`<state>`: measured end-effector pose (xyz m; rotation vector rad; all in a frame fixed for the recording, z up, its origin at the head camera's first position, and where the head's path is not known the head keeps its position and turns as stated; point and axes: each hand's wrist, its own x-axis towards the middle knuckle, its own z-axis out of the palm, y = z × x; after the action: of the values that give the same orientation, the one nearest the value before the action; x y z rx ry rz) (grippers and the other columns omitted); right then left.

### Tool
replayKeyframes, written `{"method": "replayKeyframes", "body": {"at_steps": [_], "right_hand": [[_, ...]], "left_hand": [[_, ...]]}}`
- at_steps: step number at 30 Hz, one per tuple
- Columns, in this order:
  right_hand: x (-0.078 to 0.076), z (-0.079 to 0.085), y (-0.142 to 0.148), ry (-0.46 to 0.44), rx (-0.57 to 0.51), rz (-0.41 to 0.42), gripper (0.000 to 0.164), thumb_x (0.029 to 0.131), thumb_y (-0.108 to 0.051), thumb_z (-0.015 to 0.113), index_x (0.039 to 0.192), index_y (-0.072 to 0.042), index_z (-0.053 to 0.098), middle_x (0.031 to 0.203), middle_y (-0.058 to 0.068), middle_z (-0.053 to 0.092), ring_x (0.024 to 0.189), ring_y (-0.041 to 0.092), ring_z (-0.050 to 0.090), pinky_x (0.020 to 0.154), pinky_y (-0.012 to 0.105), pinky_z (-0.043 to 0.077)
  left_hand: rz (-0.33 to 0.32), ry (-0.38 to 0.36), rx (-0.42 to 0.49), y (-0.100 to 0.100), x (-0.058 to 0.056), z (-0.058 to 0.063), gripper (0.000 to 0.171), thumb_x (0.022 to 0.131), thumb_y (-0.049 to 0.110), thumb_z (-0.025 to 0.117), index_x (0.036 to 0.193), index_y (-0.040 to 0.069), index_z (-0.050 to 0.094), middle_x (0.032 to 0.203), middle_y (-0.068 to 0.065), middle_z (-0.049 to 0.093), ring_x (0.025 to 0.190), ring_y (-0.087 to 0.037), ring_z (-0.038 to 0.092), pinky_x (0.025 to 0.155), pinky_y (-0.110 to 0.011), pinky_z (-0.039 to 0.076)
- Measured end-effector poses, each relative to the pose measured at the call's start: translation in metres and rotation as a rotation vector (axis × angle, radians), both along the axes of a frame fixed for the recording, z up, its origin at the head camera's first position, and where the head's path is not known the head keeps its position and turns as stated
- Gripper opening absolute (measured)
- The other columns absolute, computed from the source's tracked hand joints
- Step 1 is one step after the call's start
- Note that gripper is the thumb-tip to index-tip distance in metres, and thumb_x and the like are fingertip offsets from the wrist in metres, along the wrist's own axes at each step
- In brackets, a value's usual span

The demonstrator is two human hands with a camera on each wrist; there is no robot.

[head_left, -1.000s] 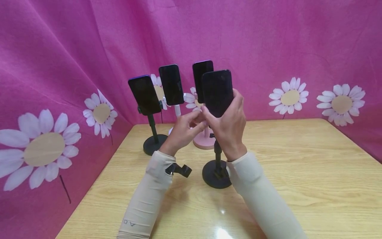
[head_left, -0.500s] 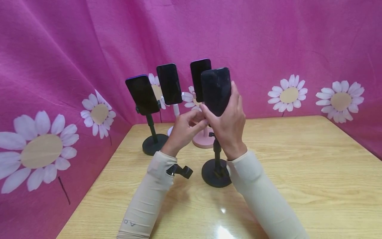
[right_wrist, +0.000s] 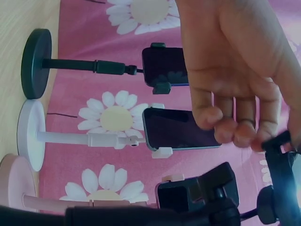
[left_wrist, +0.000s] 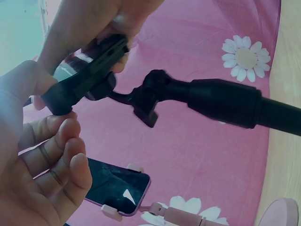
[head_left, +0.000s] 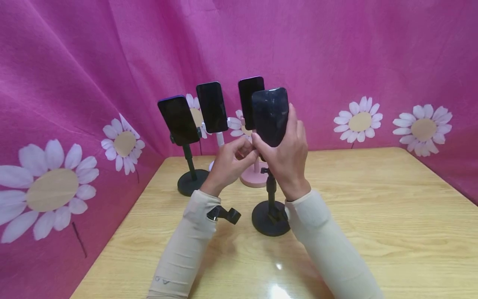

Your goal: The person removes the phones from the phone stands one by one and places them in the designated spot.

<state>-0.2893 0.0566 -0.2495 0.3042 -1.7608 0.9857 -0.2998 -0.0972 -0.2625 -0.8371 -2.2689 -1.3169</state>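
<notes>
My right hand (head_left: pixel 289 153) grips a dark phone (head_left: pixel 270 116) by its lower part, thumb in front and fingers along the right edge. The phone sits over a black phone stand (head_left: pixel 271 189), whose round base (head_left: pixel 269 219) rests on the table. My left hand (head_left: pixel 231 164) is at the phone's lower left, fingers curled. In the left wrist view, its thumb and fingertips pinch the end of the stand's black clamp (left_wrist: pixel 77 87). The right wrist view shows the left fingertips at the clamp end (right_wrist: pixel 277 141), with the neck of the stand crossing below.
Behind stand a dark green stand (head_left: pixel 192 178), a white stand (head_left: pixel 220 138) and a pink stand (head_left: pixel 255 178), each holding a phone upright. The wooden table (head_left: pixel 373 199) extends to the right. A pink curtain (head_left: pixel 317 50) with daisies surrounds the back and sides.
Both hands keep nearly the same place. The right fingers reach slightly higher along the phone's edge, and its screen catches more reflection.
</notes>
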Motion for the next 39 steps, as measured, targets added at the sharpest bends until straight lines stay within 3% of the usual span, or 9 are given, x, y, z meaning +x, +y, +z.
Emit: {"method": "replayKeyframes", "body": {"at_steps": [6,15,22,27,39], "right_hand": [[-0.001,-0.001,0.0,0.013,-0.01,0.01,0.085,0.075,-0.036,0.079,0.144,-0.007,0.04,0.106,0.016,0.06,0.091,0.026,0.052,0.069,0.041,0.045],[0.0,0.001,0.004,0.008,-0.022,0.043,0.084,0.074,-0.04,0.077,0.143,-0.008,0.042,0.11,0.015,0.061,0.091,0.025,0.053,0.071,0.04,0.045],[0.004,0.007,0.005,0.013,-0.083,0.203,0.071,0.074,-0.035,0.078,0.135,-0.014,0.052,0.111,0.004,0.063,0.094,0.016,0.057,0.076,0.037,0.048],[0.009,0.01,0.007,-0.029,-0.119,0.263,0.064,0.074,-0.036,0.078,0.13,-0.014,0.055,0.104,0.0,0.064,0.087,0.013,0.058,0.072,0.036,0.048],[0.025,0.018,0.013,-0.156,-0.084,0.165,0.066,0.071,-0.048,0.079,0.124,-0.014,0.06,0.099,0.007,0.052,0.093,0.016,0.048,0.072,0.032,0.041]], "left_hand": [[0.027,-0.003,-0.016,-0.003,0.003,0.001,0.016,0.089,0.028,0.068,0.094,0.014,0.064,0.086,0.004,0.064,0.082,-0.016,0.058,0.073,-0.032,0.053],[0.012,-0.005,-0.016,-0.003,0.002,0.001,0.014,0.089,0.025,0.068,0.094,0.013,0.063,0.085,0.002,0.063,0.08,-0.018,0.058,0.069,-0.033,0.053],[0.025,0.017,-0.037,-0.003,0.001,0.001,0.017,0.089,0.029,0.069,0.094,0.014,0.062,0.085,0.004,0.062,0.08,-0.016,0.058,0.071,-0.031,0.054],[0.02,0.014,-0.047,-0.004,0.002,0.003,0.017,0.09,0.028,0.068,0.094,0.013,0.061,0.085,0.002,0.062,0.081,-0.017,0.057,0.071,-0.032,0.052],[0.026,0.024,-0.059,0.0,0.006,0.004,0.016,0.09,0.025,0.069,0.094,0.012,0.061,0.087,0.002,0.064,0.081,-0.015,0.059,0.071,-0.031,0.053]]}}
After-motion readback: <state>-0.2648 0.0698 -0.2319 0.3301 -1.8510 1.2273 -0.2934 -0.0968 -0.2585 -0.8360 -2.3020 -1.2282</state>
